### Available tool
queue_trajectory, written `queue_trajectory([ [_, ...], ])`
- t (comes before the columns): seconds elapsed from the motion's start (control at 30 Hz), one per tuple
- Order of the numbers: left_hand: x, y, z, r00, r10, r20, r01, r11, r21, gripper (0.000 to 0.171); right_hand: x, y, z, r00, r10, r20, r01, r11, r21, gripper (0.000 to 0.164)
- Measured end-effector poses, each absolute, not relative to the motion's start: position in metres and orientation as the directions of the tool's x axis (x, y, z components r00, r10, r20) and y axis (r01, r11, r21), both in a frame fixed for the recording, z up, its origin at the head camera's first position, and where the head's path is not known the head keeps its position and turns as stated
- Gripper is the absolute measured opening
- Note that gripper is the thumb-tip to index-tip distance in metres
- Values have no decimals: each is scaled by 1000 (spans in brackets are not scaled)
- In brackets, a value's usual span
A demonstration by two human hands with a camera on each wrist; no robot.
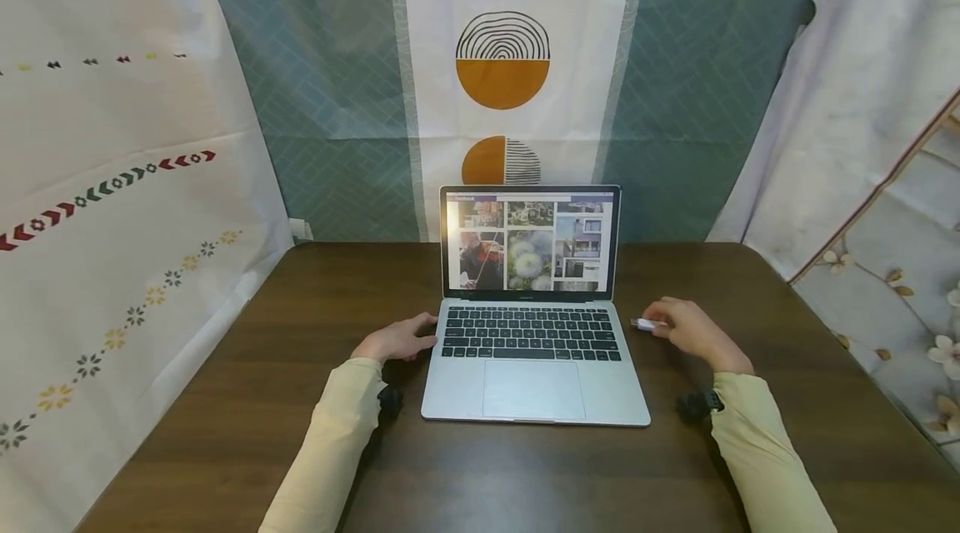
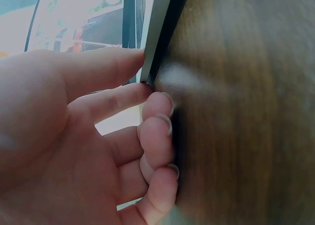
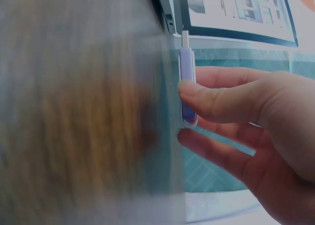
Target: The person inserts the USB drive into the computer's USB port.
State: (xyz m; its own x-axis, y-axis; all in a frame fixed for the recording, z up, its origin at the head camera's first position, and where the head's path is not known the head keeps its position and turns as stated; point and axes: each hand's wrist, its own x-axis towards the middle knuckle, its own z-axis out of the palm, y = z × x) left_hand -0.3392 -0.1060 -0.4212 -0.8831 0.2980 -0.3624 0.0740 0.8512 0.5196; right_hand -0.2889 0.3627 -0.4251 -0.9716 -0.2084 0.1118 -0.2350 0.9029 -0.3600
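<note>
An open laptop (image 1: pixel 534 387) with a lit screen stands between both hands. My left hand (image 1: pixel 397 340) is at its left side, the thumb tip and index fingertip right at the laptop's side edge (image 2: pixel 155 28). In the left wrist view the other fingers (image 2: pixel 156 141) bend loosely close over the wood. On the laptop's right, my right hand (image 1: pixel 690 331) pinches a USB flash drive (image 3: pixel 186 62) between thumb and fingers. The drive has a purple body in a pale swivel cover, and its metal plug is bare, pointing toward the laptop's side, apart from it.
The brown wooden table (image 1: pixel 525 483) carries the laptop. A green and white patterned cloth (image 1: pixel 330 100) hangs right behind the table, with white cloths (image 1: pixel 150 250) along the left and right sides. A dark strap is on each wrist.
</note>
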Motion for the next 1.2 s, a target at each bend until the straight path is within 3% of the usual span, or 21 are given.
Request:
queue_trajectory([
  [0.4,-335,-110,-421,-862,328,-386,94,852,515,56,-293,351,-432,-970,-222,94,-241,905,-351,17],
  [1.2,-335,-106,-423,-877,328,-352,103,842,529,55,-294,350,-430,-956,-279,92,-294,902,-316,16],
])
